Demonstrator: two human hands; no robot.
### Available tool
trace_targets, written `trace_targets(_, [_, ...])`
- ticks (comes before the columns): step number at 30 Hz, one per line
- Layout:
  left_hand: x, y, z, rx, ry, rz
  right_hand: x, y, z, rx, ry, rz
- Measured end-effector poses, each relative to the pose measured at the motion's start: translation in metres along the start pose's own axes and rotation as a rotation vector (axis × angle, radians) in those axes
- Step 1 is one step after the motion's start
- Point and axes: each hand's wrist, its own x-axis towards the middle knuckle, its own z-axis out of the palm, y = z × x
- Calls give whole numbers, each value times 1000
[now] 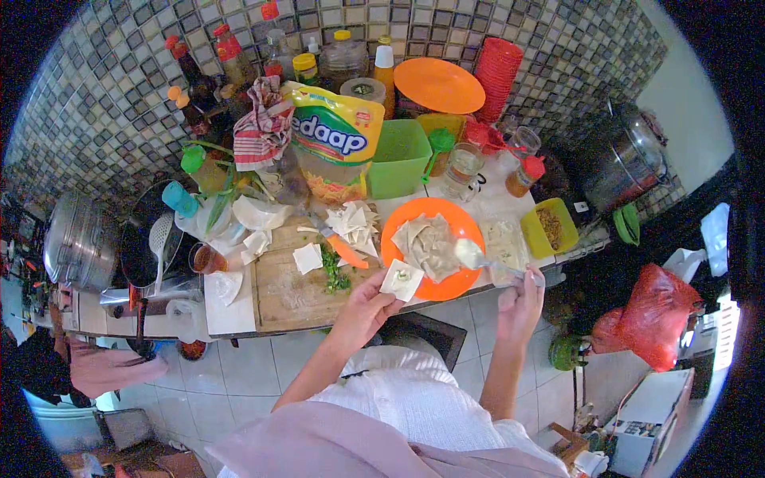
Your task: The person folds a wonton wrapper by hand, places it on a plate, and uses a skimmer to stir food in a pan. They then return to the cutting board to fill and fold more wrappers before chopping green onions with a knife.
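My left hand [368, 306] pinches a square dumpling wrapper [402, 279] with a small dab of filling at its middle. In my right hand [519, 303] is a metal spoon [472, 254], its bowl carrying a pale paste. The spoon's bowl is over the right side of an orange plate [442, 291] where several folded dumplings [426, 243] lie in a pile. Left of the plate, chopped green herbs [333, 271], a knife with an orange blade [344, 248] and a stack of wrappers [355, 225] rest on a wooden cutting board [279, 291].
Behind the board stand a yellow snack pouch [331, 135], a green container [398, 159] and several bottles. A yellow-green tub [550, 228] sits at the right. A black wok [147, 247] with a skimmer is at the left, near a person's pink garment [111, 366].
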Motion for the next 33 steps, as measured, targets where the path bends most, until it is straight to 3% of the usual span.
trace_targets(4, [-1, 3, 4, -65, -10, 10, 30, 13, -40, -26, 221, -163])
trace_targets(7, [0, 1, 3, -127, 18, 22, 51, 28, -90, -402, 204, -225])
trace_targets(8, [-1, -1, 2, -146, 39, 51, 56, 34, -101, -402, 200, -224])
trace_targets(10, [-1, -1, 1, -136, 67, 48, 64, 43, -111, -673, 391, -186])
trace_targets(11, [-1, -1, 1, -127, 94, 42, 64, 42, -106, -670, 386, -188])
trace_targets(13, [-1, -2, -1, -120, 100, 56, 53, 36, -85, -1630, 742, -1091])
trace_targets(14, [-1, -2, -1, -116, 106, 66, 45, 28, -70, -1626, 741, -1094])
trace_targets(16, [-2, -2, -4, -90, 123, 58, 20, 16, -39, -1433, 150, -1061])
trace_targets(20, [-2, -5, -2, -108, 89, 51, -32, 28, 11, -1139, -491, -782])
trace_targets(25, [-10, -6, 0, -59, 75, 73, -49, 51, 37, -1025, -722, -940])
trace_targets(28, [-13, -5, -4, -30, 42, 94, -47, 53, 46, -965, -750, -955])
trace_targets(33, [-24, 0, 3, -4, 4, 123, -53, 56, 59, -933, -722, -803])
